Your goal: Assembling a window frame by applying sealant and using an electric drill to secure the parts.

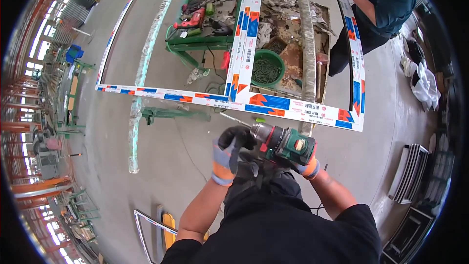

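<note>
A green and black power drill (295,145) with a grey chuck is held in front of my body. Its long bit (233,119) points up and left, close to the lower rail of a window frame (205,99) wrapped in white, blue and orange film. My right hand (309,167), in a grey and orange glove, is closed round the drill at its handle, partly hidden by the drill body. Beside the chuck, my gloved left hand (229,151) has its dark fingers curled together. Whatever they may pinch is too small to make out.
The frame lies across two film-wrapped bars (146,63). Beneath it are a green bench (202,43) with a red power tool (193,18), and a green bowl of screws (267,67). A co-worker (386,0) stands at the far right, a gloved hand at the frame. Cables cross the floor.
</note>
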{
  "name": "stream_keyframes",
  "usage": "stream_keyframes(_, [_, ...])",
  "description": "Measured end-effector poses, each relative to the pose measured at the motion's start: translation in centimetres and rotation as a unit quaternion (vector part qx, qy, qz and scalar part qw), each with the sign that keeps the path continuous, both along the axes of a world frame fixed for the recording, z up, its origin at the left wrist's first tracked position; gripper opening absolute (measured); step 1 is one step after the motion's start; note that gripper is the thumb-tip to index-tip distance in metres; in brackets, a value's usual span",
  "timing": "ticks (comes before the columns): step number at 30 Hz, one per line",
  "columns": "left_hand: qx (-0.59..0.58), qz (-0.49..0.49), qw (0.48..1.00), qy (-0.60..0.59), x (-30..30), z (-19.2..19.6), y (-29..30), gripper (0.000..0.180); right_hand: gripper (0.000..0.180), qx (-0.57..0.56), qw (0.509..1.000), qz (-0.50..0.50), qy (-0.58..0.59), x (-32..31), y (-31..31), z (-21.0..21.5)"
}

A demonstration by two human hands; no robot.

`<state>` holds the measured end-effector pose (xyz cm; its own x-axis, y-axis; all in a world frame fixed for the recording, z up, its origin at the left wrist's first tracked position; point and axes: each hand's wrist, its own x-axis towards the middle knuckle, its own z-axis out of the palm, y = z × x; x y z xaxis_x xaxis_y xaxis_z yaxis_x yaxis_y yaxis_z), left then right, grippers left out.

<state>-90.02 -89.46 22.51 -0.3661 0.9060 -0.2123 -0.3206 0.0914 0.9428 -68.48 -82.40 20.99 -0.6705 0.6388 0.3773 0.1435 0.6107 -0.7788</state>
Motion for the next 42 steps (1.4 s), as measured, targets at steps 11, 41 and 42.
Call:
stream_keyframes(11, [-0.079,-0.083,0.986,0.120,-12.6,-10.3,9.8,0.027,0.026,-0.157,0.943,-0.292,0.013,3.9,9.4,-7.9])
stream_keyframes(41, [0.206,-0.374,0.565,0.706,-13.0,-18.5,44.3,0.048,0.051,-0.492,0.862,-0.014,0.120,-0.2,27.3,-22.1])
stream_keyframes(42, [0.203,-0.381,0.566,0.702,-12.9,-18.6,44.4,0.048,0.051,-0.498,0.859,-0.017,0.121,-0.4,27.0,-22.7])
